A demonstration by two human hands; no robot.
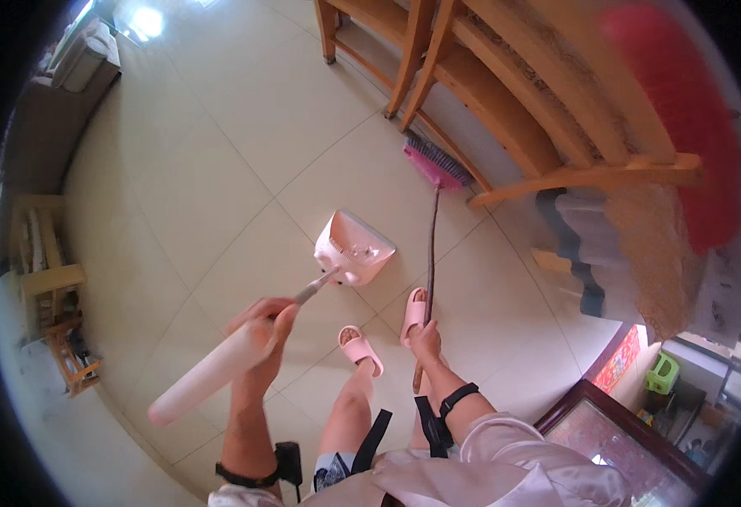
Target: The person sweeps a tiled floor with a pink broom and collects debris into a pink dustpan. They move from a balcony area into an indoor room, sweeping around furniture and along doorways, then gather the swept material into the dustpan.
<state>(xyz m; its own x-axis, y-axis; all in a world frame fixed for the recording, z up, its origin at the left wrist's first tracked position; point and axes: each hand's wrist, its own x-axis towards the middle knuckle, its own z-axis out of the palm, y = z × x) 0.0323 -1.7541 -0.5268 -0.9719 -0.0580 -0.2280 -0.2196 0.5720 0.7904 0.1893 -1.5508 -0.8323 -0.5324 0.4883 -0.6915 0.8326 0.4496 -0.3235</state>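
Observation:
My left hand (262,328) is wrapped round the thick pale handle of a long-handled dustpan (355,247). Its pink pan rests on the tiles ahead of my feet, with some small bits inside that I cannot make out. Lower right of it, my right hand (425,341) grips the dark thin stick of a broom (434,162). The broom's pink head with grey bristles lies on the floor beside the legs of a wooden chair, its bristles turned toward the chair.
Wooden chairs (497,110) stand along the upper right, one with a red cover (683,127) and cloths over it. A dark-framed glass-topped table (624,448) is at the lower right, near a green stool (662,373). Wooden furniture (53,279) lines the left. My feet wear pink slippers (362,351).

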